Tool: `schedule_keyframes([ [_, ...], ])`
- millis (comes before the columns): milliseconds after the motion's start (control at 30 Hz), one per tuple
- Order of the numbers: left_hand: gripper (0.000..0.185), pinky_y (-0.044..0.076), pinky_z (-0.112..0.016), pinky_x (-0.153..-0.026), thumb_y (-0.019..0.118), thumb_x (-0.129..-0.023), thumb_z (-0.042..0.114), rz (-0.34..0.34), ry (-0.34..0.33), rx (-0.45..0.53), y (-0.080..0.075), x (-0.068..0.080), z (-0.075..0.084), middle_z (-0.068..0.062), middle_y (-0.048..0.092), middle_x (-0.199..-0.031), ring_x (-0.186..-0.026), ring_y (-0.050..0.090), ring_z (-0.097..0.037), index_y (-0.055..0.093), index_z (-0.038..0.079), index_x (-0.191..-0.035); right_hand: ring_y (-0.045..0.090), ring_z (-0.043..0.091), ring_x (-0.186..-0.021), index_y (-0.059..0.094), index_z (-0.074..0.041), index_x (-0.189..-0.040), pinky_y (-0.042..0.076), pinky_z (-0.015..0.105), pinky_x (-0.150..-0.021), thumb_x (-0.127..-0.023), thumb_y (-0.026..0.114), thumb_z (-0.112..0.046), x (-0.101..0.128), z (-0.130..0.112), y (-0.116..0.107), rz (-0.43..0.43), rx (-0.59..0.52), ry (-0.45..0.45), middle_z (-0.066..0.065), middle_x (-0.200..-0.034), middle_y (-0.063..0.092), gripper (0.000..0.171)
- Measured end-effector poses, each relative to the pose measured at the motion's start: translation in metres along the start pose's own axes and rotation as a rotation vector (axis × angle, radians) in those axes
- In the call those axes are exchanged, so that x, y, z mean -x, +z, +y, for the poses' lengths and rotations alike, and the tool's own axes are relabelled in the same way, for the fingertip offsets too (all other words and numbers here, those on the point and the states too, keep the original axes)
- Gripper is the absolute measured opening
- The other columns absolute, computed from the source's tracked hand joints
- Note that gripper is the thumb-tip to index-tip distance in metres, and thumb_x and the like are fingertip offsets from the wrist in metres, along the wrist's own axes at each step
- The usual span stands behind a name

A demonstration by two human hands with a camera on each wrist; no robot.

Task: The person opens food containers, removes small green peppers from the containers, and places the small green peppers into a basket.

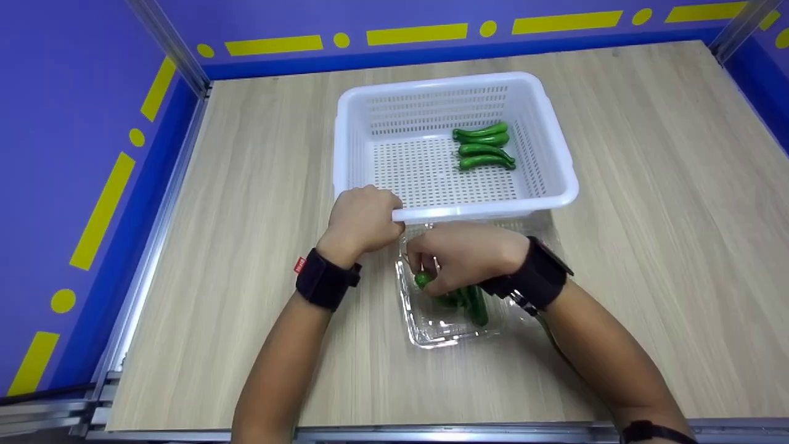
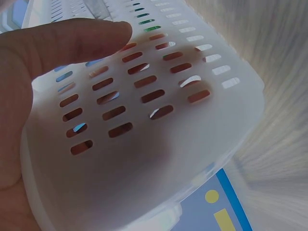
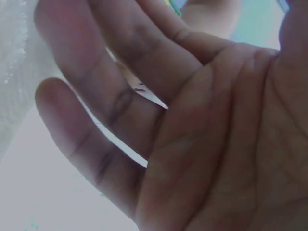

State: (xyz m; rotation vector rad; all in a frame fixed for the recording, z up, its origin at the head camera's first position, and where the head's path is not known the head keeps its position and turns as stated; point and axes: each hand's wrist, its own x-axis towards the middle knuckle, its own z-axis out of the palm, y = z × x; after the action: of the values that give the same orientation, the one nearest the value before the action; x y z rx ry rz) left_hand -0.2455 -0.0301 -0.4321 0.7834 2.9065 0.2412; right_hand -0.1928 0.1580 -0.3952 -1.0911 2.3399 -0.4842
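My left hand [image 1: 363, 219] grips the front left rim of a white perforated basket [image 1: 555, 185]. In the left wrist view the thumb [image 2: 72, 43] lies on the basket's outer wall [image 2: 192, 144] and the fingers show through the holes. Several green peppers [image 1: 484, 148] lie in the basket's right part. My right hand [image 1: 462, 253] reaches into a clear plastic tray [image 1: 431, 333] just in front of the basket, its fingers curled on a green pepper [image 1: 423, 279]. More peppers [image 1: 476, 307] lie under the hand. The right wrist view shows only a blurred palm [image 3: 216, 144].
The basket and tray stand on a light wooden table [image 1: 647, 246] with purple walls [image 1: 74, 154] at the left and back. A metal rail [image 1: 370, 431] runs along the near edge. Bare wood lies to the left and right of the basket.
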Motion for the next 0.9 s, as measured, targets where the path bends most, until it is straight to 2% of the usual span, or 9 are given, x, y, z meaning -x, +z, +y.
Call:
schedule_keyframes([
  [167, 0.025, 0.039, -0.038, -0.052, 0.064, -0.082, 0.023, -0.007, -0.007, 0.0, 0.0, 0.0, 0.0, 0.006, 0.044, -0.06, -0.059, 0.049, -0.019, 0.05, 0.021, -0.062, 0.059, 0.008, -0.076, 0.067, -0.02, -0.093, 0.05, 0.028, -0.07, -0.08, 0.076, -0.023, 0.009, -0.003, -0.009, 0.057, -0.001, -0.028, -0.008, -0.083, 0.067, 0.017],
  [433, 0.018, 0.042, -0.039, -0.054, 0.063, -0.082, 0.023, -0.009, -0.012, 0.011, 0.0, 0.0, 0.0, 0.004, 0.05, -0.061, -0.061, 0.054, -0.021, 0.06, 0.019, -0.065, 0.058, 0.01, -0.076, 0.067, -0.02, -0.095, 0.048, 0.029, -0.07, -0.08, 0.076, -0.021, 0.021, -0.007, -0.017, 0.169, -0.001, -0.032, -0.007, -0.085, 0.066, 0.017],
  [667, 0.025, 0.035, -0.035, -0.052, 0.064, -0.08, 0.022, 0.002, -0.006, 0.016, 0.0, 0.0, -0.001, 0.006, 0.037, -0.059, -0.059, 0.044, -0.018, 0.046, 0.02, -0.061, 0.063, 0.009, -0.078, 0.067, -0.023, -0.107, 0.051, 0.028, -0.071, -0.087, 0.069, -0.021, 0.033, -0.01, -0.026, 0.276, -0.018, -0.074, -0.013, -0.089, 0.066, 0.02],
  [900, 0.018, 0.045, -0.04, -0.056, 0.066, -0.083, 0.027, 0.005, 0.007, -0.006, 0.001, 0.0, -0.001, 0.005, 0.045, -0.062, -0.063, 0.054, -0.02, 0.059, 0.019, -0.068, 0.06, 0.008, -0.08, 0.066, -0.019, -0.114, 0.052, 0.029, -0.071, -0.09, 0.065, -0.017, 0.039, -0.01, -0.033, 0.427, -0.037, -0.155, -0.011, -0.098, 0.065, 0.024],
])
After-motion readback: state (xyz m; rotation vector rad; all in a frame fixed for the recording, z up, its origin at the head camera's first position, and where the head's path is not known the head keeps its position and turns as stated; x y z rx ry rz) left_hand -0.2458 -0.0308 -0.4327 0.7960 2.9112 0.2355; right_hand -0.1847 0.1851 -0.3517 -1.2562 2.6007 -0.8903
